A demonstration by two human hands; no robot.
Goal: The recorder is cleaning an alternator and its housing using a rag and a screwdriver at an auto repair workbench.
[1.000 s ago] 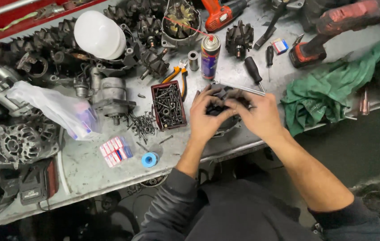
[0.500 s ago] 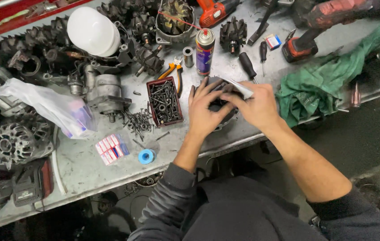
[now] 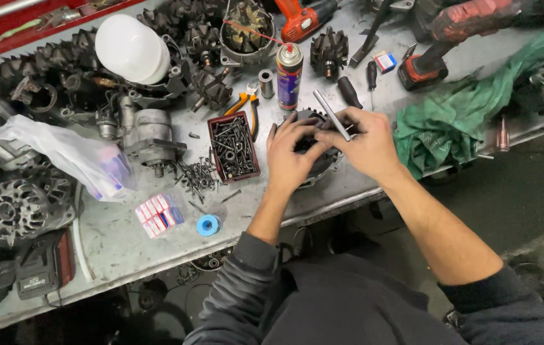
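My left hand [image 3: 292, 156] rests on a dark round alternator part [image 3: 313, 137] lying on the metal bench [image 3: 118, 249] near its front edge, fingers spread over its top. My right hand [image 3: 365, 144] is beside it, fingers closed around a thin silver metal rod [image 3: 332, 115] that points up and away to the left. Most of the part is hidden under both hands.
A dark red tray of screws [image 3: 233, 147] sits left of my hands, loose screws [image 3: 195, 172] beside it. Behind are a spray can [image 3: 289, 75], orange-handled pliers [image 3: 246, 102], screwdrivers [image 3: 350, 91] and red power tools [image 3: 451, 38]. A green rag [image 3: 464, 121] lies to the right, alternator housings [image 3: 23, 204] to the left.
My view has shifted a little. My right hand now holds the silver rod raised clear above the part, and the left fingers have spread over the part's top.
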